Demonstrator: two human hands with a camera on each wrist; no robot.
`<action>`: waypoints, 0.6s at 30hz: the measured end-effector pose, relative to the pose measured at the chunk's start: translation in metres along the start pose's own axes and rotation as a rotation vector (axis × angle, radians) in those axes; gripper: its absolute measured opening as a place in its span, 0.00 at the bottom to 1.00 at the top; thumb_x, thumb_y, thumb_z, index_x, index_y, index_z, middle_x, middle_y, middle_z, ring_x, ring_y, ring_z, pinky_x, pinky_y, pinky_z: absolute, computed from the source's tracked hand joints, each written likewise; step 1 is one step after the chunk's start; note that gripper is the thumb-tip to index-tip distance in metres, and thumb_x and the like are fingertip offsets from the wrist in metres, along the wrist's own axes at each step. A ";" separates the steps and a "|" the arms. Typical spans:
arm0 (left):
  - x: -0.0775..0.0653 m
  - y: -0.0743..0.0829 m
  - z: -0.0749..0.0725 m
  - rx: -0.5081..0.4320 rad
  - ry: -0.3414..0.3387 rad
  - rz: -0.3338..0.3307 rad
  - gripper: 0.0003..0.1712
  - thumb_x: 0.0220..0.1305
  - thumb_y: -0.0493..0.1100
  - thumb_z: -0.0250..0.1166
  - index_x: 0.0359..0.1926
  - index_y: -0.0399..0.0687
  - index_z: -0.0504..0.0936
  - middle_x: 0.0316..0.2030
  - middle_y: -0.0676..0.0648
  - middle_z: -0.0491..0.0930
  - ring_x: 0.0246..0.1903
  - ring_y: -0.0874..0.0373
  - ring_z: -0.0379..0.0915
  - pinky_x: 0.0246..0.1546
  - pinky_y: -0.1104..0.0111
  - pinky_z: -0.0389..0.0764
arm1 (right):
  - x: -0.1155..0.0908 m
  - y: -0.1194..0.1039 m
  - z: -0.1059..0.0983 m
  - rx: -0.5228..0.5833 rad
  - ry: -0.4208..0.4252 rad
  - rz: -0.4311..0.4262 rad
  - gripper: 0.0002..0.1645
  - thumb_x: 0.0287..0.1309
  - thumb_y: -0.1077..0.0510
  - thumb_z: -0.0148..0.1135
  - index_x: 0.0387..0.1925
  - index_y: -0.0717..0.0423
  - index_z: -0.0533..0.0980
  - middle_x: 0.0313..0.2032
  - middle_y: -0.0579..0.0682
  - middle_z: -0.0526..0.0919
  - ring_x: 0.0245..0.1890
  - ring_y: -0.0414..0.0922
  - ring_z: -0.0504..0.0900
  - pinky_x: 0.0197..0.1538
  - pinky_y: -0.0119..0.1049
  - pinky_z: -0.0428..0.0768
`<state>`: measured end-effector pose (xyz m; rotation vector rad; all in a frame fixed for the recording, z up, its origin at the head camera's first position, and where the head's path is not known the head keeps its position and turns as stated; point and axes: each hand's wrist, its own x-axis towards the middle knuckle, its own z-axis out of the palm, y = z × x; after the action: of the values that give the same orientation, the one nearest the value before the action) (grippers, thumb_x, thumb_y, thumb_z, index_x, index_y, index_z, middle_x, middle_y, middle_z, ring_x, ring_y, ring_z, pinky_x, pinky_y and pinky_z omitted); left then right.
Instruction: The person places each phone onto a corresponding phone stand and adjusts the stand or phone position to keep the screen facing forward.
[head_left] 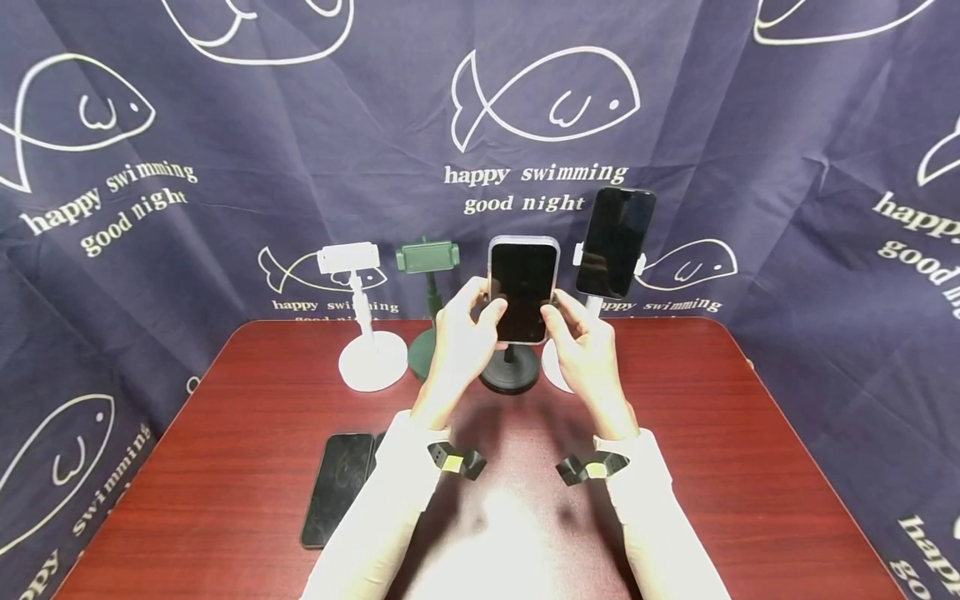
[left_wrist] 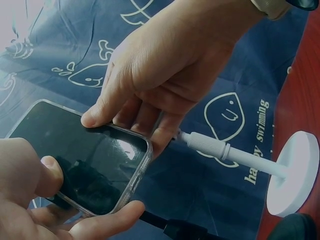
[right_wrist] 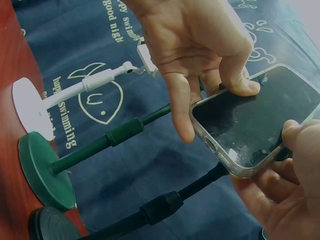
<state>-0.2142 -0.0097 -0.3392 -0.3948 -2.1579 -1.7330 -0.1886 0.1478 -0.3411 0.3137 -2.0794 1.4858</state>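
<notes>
At far left, a flat black phone [head_left: 337, 492] is lying on a glossy red-brown worktop [head_left: 712, 467]. Beyond it a white round-based stand [head_left: 363, 310] is standing beside a green round-based stand [head_left: 432, 302]. Next, the left hand [head_left: 461, 337] is pinching one long edge of a black-screened phone in a clear case [head_left: 524, 287], which is hiding the top of a black round-based stand [head_left: 510, 371]; we cannot tell whether they are touching. The right hand [head_left: 585, 346] is pinching the opposite edge. We should be keeping both grips even and the screen facing forward, unturned. Farthest right, another white stand [head_left: 594, 307] is carrying a tilted dark phone [head_left: 617, 242].
</notes>
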 end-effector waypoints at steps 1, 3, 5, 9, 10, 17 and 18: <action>0.000 0.000 0.000 -0.004 0.000 0.001 0.07 0.67 0.38 0.62 0.45 0.51 0.78 0.40 0.43 0.76 0.25 0.54 0.82 0.17 0.66 0.82 | 0.000 -0.001 0.000 -0.004 0.003 -0.003 0.19 0.62 0.64 0.62 0.54 0.69 0.76 0.37 0.65 0.86 0.30 0.51 0.80 0.36 0.18 0.73; 0.000 0.000 0.000 -0.009 0.002 0.004 0.08 0.66 0.37 0.62 0.45 0.51 0.78 0.40 0.43 0.76 0.27 0.54 0.83 0.17 0.66 0.83 | 0.000 -0.002 0.000 -0.010 0.007 -0.008 0.19 0.62 0.64 0.62 0.54 0.69 0.76 0.38 0.65 0.86 0.31 0.50 0.80 0.37 0.18 0.73; 0.000 0.000 0.000 -0.014 0.003 0.004 0.08 0.66 0.37 0.62 0.45 0.51 0.78 0.41 0.43 0.77 0.28 0.54 0.83 0.17 0.65 0.83 | 0.000 -0.004 0.000 -0.014 0.009 -0.011 0.20 0.62 0.64 0.62 0.54 0.69 0.76 0.39 0.65 0.86 0.31 0.49 0.81 0.37 0.17 0.73; 0.000 -0.001 0.000 -0.011 0.008 0.008 0.08 0.66 0.37 0.62 0.45 0.50 0.78 0.41 0.42 0.77 0.27 0.54 0.83 0.18 0.63 0.83 | 0.000 -0.003 0.000 -0.009 0.002 -0.005 0.20 0.62 0.65 0.62 0.54 0.69 0.76 0.40 0.65 0.86 0.31 0.45 0.81 0.38 0.17 0.74; 0.000 0.000 0.000 -0.011 0.009 0.008 0.08 0.66 0.37 0.62 0.45 0.50 0.78 0.41 0.42 0.77 0.27 0.54 0.83 0.18 0.63 0.83 | 0.000 -0.003 0.000 -0.010 -0.001 -0.002 0.20 0.62 0.65 0.62 0.54 0.69 0.76 0.40 0.65 0.85 0.31 0.43 0.81 0.39 0.17 0.73; 0.000 -0.003 0.001 0.008 0.015 0.010 0.08 0.66 0.38 0.63 0.46 0.50 0.78 0.41 0.42 0.77 0.27 0.54 0.83 0.19 0.60 0.84 | 0.004 0.031 0.004 0.014 -0.010 0.026 0.21 0.63 0.61 0.63 0.56 0.63 0.76 0.45 0.61 0.85 0.36 0.35 0.80 0.42 0.18 0.74; 0.000 -0.003 0.001 0.001 0.012 0.005 0.08 0.66 0.38 0.63 0.46 0.50 0.78 0.41 0.43 0.78 0.27 0.55 0.83 0.20 0.60 0.84 | 0.004 0.034 0.004 0.020 -0.013 0.030 0.21 0.63 0.60 0.63 0.56 0.62 0.76 0.45 0.60 0.85 0.37 0.36 0.81 0.43 0.19 0.75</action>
<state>-0.2157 -0.0092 -0.3426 -0.3875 -2.1475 -1.7275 -0.2101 0.1570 -0.3666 0.3014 -2.0892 1.5268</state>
